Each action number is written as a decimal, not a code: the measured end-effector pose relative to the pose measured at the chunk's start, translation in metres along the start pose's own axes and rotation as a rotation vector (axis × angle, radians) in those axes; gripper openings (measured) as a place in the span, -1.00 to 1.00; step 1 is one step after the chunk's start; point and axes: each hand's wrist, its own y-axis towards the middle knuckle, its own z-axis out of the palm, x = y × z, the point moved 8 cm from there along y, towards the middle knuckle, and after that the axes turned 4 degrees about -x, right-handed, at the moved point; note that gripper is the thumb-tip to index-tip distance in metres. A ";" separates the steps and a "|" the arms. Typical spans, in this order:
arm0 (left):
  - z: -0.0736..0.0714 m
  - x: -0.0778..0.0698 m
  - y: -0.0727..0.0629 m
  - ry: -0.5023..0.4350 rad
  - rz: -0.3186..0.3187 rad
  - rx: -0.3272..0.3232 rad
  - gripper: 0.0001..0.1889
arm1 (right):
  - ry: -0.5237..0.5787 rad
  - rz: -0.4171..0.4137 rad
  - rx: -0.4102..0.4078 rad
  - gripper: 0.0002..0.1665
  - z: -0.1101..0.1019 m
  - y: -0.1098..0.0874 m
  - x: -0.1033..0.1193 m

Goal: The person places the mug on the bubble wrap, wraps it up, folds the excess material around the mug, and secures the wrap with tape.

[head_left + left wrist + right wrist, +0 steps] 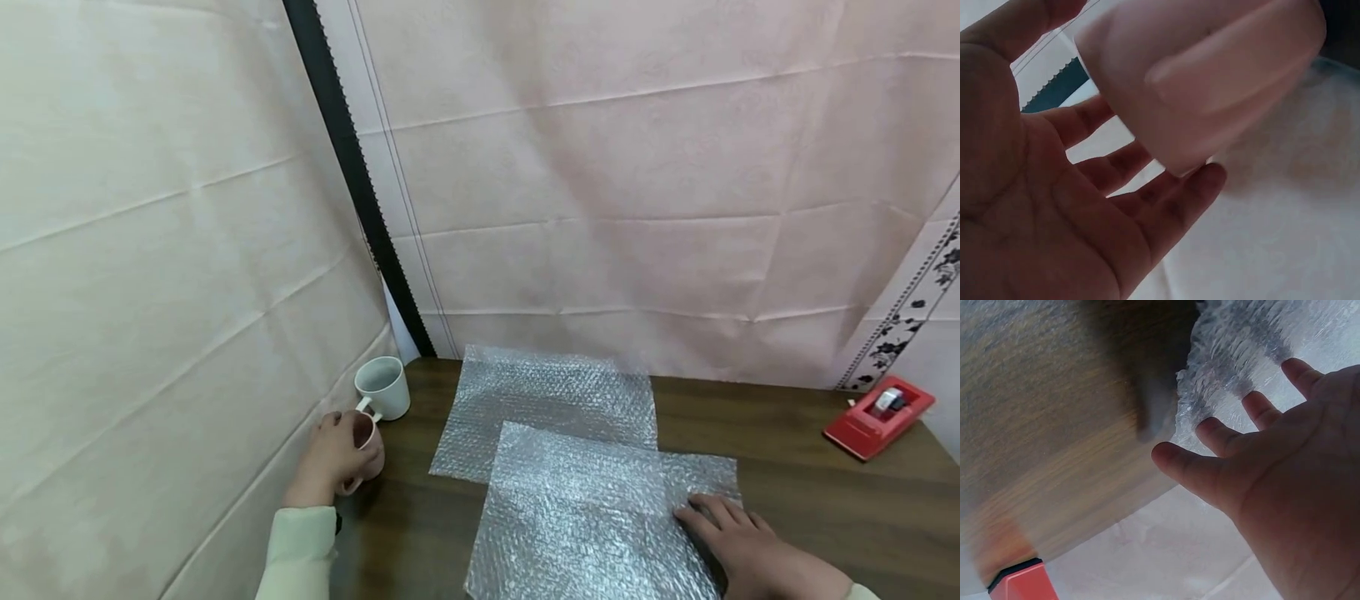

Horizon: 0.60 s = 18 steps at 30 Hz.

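My left hand (333,454) grips a pink mug (373,467) by its rim at the table's left side. In the left wrist view the fingers lie along one side of the mug, with the thumb across at the top edge of the picture. A white mug (388,392) stands just behind the pink one. My right hand (750,546) has its fingers spread at the right edge of the front bubble wrap sheet (585,508). From the right wrist, its fingertips (1210,427) show against the crinkled plastic, holding nothing. Another bubble wrap sheet (555,383) lies partly under the front one.
On the right of the brown wooden table (795,417) sits a red tape dispenser (879,417) with a roll in it. Pale cloth (637,183) hangs behind the table and along its left side. A dark strip (360,179) runs down between the cloths.
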 end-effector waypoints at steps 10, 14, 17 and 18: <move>-0.004 0.005 0.023 0.019 0.117 0.132 -0.23 | -0.022 -0.017 -0.049 0.39 -0.005 -0.003 0.007; 0.000 0.003 0.029 0.081 0.145 0.216 -0.13 | -0.015 -0.017 -0.039 0.38 -0.005 -0.003 0.010; 0.004 0.009 0.033 0.077 0.137 0.255 -0.13 | -0.013 -0.009 -0.029 0.39 -0.006 -0.002 0.012; 0.005 0.011 0.034 0.068 0.140 0.259 -0.14 | -0.014 -0.004 -0.027 0.41 -0.006 -0.001 0.012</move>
